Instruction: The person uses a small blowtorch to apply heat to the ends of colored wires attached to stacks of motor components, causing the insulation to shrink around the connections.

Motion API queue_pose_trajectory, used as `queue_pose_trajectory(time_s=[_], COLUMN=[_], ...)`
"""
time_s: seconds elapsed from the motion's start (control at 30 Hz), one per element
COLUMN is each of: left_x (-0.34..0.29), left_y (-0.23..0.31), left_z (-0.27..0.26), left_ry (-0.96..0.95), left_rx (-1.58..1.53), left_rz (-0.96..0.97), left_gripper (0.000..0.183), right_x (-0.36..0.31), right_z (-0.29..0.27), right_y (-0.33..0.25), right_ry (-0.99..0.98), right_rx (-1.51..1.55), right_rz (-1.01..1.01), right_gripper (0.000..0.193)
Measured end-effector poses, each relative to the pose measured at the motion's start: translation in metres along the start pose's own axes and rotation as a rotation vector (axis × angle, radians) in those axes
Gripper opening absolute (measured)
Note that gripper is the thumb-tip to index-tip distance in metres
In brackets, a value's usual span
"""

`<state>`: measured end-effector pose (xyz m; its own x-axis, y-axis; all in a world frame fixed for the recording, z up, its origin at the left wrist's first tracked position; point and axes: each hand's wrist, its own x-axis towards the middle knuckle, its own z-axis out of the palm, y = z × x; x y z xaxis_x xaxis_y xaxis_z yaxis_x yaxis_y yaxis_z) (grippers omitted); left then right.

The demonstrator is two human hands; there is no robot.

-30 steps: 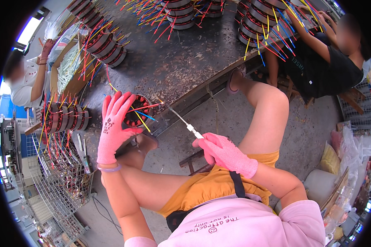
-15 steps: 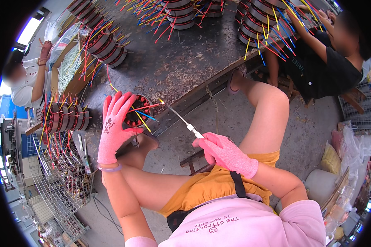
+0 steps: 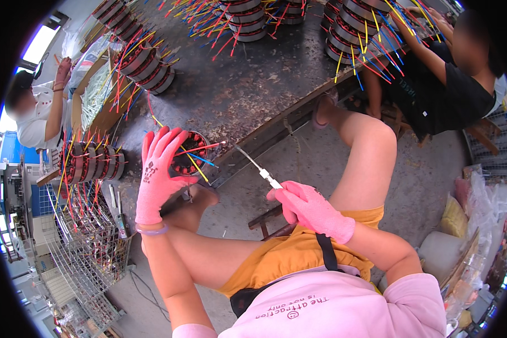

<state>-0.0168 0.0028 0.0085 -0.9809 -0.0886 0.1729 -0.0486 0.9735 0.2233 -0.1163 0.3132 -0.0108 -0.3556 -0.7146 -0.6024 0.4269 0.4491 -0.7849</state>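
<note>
On the near edge of the dark table lies a motor stator (image 3: 194, 163) with red windings and red, blue and yellow wires. My left hand (image 3: 162, 169), in a pink glove, grips its left side, fingers long and thumb along the near rim. My right hand (image 3: 310, 209), also gloved in pink, is closed around the white handle of a soldering iron (image 3: 269, 177). The iron's thin metal tip points up and left, slightly apart from the pale end of a red wire (image 3: 215, 145).
Stacks of wired stators stand at the left (image 3: 96, 162), upper left (image 3: 152, 72), back (image 3: 245, 22) and right (image 3: 349, 34). A cardboard box (image 3: 98, 107) holds pale sticks. Wire baskets (image 3: 79, 259) stand at lower left. One co-worker sits at the left, another (image 3: 434, 90) at the right.
My right hand has drawn the soldering iron slightly right and down, so its tip has left the red wire's end. My left hand stays at the stator.
</note>
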Motion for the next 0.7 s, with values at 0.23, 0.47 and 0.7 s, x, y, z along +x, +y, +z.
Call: queue_pose_trajectory(time_s=[0.23,0.47,0.7], left_x=[0.000,-0.001,0.012], left_y=[-0.003,0.001,0.017], left_z=[0.008,0.017,0.003], left_ry=[0.068,0.064,0.041], left_rx=[-0.113,-0.184,-0.235], left_rz=[-0.006,-0.045,-0.033], left_gripper=[0.089,0.091,0.092], right_x=[-0.012,-0.022,-0.022], right_z=[-0.006,-0.021,-0.031], right_y=[-0.007,-0.007,-0.004], right_ry=[0.032,0.022,0.003], right_rx=[0.061,0.087,0.120], right_rz=[0.001,-0.047,-0.030], right_gripper=[0.037,0.038,0.040])
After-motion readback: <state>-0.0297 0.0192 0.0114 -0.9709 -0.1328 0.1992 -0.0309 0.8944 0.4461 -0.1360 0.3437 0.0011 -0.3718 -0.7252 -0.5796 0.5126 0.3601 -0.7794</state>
